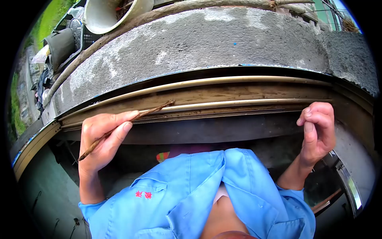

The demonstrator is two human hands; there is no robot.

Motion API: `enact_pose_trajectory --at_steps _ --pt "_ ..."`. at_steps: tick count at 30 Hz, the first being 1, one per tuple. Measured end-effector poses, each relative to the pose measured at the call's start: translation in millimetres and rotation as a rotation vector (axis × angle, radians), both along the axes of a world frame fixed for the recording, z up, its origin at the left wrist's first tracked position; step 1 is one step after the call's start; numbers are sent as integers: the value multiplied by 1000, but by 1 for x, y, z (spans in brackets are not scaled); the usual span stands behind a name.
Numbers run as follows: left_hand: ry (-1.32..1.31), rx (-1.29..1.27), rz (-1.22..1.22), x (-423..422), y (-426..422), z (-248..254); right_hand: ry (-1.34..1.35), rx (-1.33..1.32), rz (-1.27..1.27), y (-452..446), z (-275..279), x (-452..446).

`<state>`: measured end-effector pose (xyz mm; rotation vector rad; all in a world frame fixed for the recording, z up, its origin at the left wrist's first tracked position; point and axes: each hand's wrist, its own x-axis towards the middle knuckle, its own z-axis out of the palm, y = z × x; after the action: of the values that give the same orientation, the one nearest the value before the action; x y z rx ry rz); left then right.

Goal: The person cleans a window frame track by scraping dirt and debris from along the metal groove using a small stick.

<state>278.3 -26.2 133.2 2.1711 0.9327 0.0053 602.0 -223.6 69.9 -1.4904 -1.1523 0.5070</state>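
Head view: a stick point(154, 109) lies pinched in left hand point(102, 137).

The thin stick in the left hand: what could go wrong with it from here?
The stick could slip or snap: it looks slender, and only the left hand is seen holding it. Its far tip overlaps the ridged sill in this view, so it might catch there, though I can't tell whether they touch. If dropped, it might fall among those ridges.
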Motion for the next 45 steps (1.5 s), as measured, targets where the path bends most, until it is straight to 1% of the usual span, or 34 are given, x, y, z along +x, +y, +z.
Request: enact_pose_trajectory --at_steps 2,4,5,6,8,9,11,12,14,15,17,19,20,21,23,24,25,27,28,30,31,32,33,35,37,38,39,41,42,45 --pt "-68 31 -35 21 -3 -9 11 7 9 3 3 -1" --pt "-170 -33 -103 55 -12 -28 -6 11 23 7 5 -4" --pt "-202 -52 -153 67 -15 -32 -26 11 36 9 7 -6" --pt "-212 -55 -153 66 -14 -31 -37 6 39 9 11 -8" --pt "-175 -22 -159 60 -9 -24 -59 -4 29 4 13 -6" --pt "-110 -2 -106 46 -4 -19 -68 -4 25 1 13 -5" --pt "-74 110 -9 16 6 -11 -33 -13 1 -4 8 -1" --pt "-69 115 -12 10 7 -6 -16 -10 -7 -6 6 1" --pt "64 14 37 5 7 2 1 -8 -22 -7 5 1" --pt "64 15 32 12 6 0 -2 0 -15 -5 5 -1" --pt "-17 -35 -36 40 0 -13 -6 9 -2 -1 6 -6" --pt "-280 -6 -173 65 -10 -42 -9 8 30 5 7 -12" --pt "-193 -16 -193 77 -12 -31 -14 -2 43 7 9 -15" --pt "-200 -16 -190 73 -11 -28 -21 -3 46 6 10 -14" --pt "-139 20 -101 51 -7 -20 -31 -5 57 2 9 -13" --pt "-30 23 -27 35 0 -10 -23 -17 49 -1 8 -11" --pt "-53 92 5 14 5 -8 -17 -13 52 -2 5 -8" --pt "124 23 80 -9 6 9 15 -13 10 -4 1 -6" --pt "129 25 81 -7 6 8 32 -3 6 -3 0 -6" --pt "-34 60 55 4 3 -1 32 8 26 2 1 -10" --pt "-53 16 19 20 1 -7 27 18 48 5 2 -12" --pt "-128 -26 -19 36 -3 -16 24 19 55 8 3 -15" --pt "-131 -66 -100 51 -8 -22 9 15 73 11 5 -17" --pt "-216 2 -182 69 -13 -25 -11 2 100 13 7 -20" --pt "-120 -8 -153 56 -9 -18 -22 -8 89 10 10 -21" --pt "-51 -98 -73 42 -5 -11 -31 -13 83 8 9 -19" --pt "-1 -109 -27 19 2 -8 -13 -20 68 6 6 -17" --pt "-26 -42 28 -16 5 4 -20 -12 52 1 1 -11" --pt "49 -29 69 -35 3 11 4 -2 47 -1 -1 -9" --pt "-56 -107 346 -92 -17 5 43 22 49 -4 -2 -8"
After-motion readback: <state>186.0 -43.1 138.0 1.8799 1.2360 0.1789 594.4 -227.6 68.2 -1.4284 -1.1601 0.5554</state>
